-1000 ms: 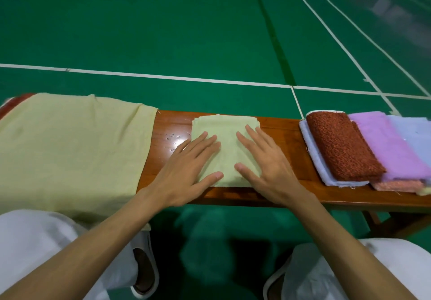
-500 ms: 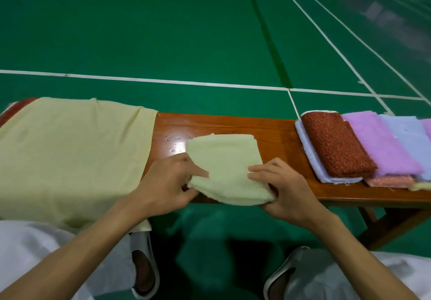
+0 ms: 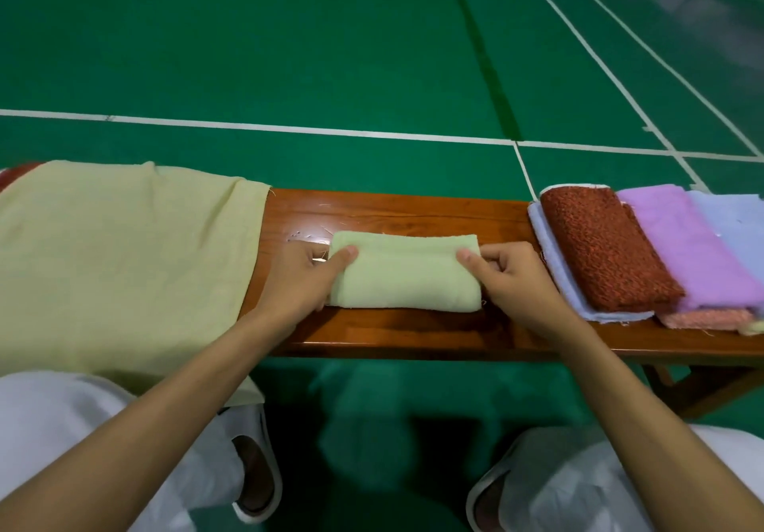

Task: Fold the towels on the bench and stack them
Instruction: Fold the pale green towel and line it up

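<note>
A light green towel lies folded into a narrow rectangle on the middle of the wooden bench. My left hand pinches its left end, thumb on top. My right hand pinches its right end in the same way. A large pale yellow towel is spread flat over the bench's left part and hangs over the front edge. At the right lie folded towels: rust-brown, purple, light blue, with a pale blue one and a pink one underneath.
The bench stands on a green sports floor with white lines. My knees in white trousers and white slippers are below the bench's front edge. Bare wood shows in front of the green towel.
The green towel, a flat square under my palms a second ago, was lifted at its near edge and folded away from me into a narrow band. Both hands now hold its ends.
</note>
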Available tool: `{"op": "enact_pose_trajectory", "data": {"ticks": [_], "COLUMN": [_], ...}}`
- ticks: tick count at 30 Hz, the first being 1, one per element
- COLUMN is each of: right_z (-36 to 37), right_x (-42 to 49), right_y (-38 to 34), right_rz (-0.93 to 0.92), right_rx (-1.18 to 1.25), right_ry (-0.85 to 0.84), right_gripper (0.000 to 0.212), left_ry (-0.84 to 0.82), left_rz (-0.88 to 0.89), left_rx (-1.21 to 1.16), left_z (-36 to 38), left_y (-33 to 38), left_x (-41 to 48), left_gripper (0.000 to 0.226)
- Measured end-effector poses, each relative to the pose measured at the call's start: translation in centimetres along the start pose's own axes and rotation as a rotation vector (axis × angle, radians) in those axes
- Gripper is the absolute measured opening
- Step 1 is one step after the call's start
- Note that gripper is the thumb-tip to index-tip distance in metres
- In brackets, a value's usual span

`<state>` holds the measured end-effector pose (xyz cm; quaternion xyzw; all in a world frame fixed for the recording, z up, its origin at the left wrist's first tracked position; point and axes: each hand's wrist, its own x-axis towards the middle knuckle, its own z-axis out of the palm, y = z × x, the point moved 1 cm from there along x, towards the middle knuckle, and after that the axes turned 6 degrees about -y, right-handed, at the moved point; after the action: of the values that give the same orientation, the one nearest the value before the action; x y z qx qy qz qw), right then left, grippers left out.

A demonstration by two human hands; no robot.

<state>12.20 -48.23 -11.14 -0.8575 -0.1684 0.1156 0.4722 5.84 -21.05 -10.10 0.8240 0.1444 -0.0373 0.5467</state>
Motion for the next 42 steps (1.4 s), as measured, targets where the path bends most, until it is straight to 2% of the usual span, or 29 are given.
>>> {"op": "enact_pose_trajectory", "data": {"ticks": [4, 8, 10, 12, 13, 15, 16, 18, 21, 24, 32, 38, 40, 42], "right_z": [0.6, 0.7, 0.1, -0.4, -0.5, 0.3, 1.1, 3.3, 6.1, 5.9, 4.0, 4.0, 3.6, 3.2], "right_x": [1.2, 1.0, 0.5, -0.3, -0.7, -1.4, -1.8, -2.6, -2.8, -2.1, -1.2, -1.2, -1.1, -0.9], "right_y": [0.2, 0.0, -0.4, -0.7, -1.0, -2.0, -2.5, -3.5, -2.6, -0.6, 1.1, 0.3, 0.0, -0.8], "right_rz": [0.119, 0.14, 0.086, 0.011, -0.039, -0.195, -0.291, -0.412, -0.364, -0.305, -0.077, -0.05, -0.054, -0.123], "right_rx": [-0.035, -0.1, -0.274, -0.486, -0.537, -0.597, -0.643, -0.717, -0.796, -0.871, -0.729, -0.621, -0.599, -0.529], "right_ry": [0.104, 0.208, 0.285, 0.365, 0.397, 0.417, 0.397, 0.28, 0.059, -0.038, -0.04, -0.05, -0.075, -0.015], "right_gripper": [0.058, 0.044, 0.036, 0.039, 0.043, 0.052, 0.054, 0.057, 0.062, 0.064, 0.067, 0.067, 0.069, 0.068], "left_ry": [0.029, 0.107, 0.241, 0.401, 0.427, 0.323, 0.226, 0.035, -0.073, -0.044, -0.007, -0.018, 0.057, 0.27], "left_rz": [-0.116, -0.127, -0.018, 0.251, 0.423, 0.655, 0.665, 0.576, 0.499, 0.466, 0.453, 0.48, 0.458, 0.407], "left_rx": [-0.026, 0.06, 0.299, 0.625, 0.748, 0.871, 0.908, 1.01, 1.143, 1.151, 1.082, 1.008, 0.886, 0.683], "left_z": [0.4, 0.3, 0.1, 0.1, 0.5, 2.5, 3.6, 5.1, 5.1, 4.4, 3.1, 2.3, 2.2, 2.1], "left_y": [0.4, 0.5, 1.0, 1.7, 2.1, 2.3, 2.2, 1.2, -0.8, -2.0, -3.7, -2.8, -2.1, -1.2], "left_x": [0.9, 1.2, 0.5, -0.9, -1.9, -3.5, -3.9, -3.7, -2.1, -0.8, 0.0, -0.5, -0.8, -1.1], "left_gripper": [0.045, 0.042, 0.04, 0.039, 0.04, 0.05, 0.057, 0.064, 0.069, 0.068, 0.066, 0.066, 0.064, 0.062]}}
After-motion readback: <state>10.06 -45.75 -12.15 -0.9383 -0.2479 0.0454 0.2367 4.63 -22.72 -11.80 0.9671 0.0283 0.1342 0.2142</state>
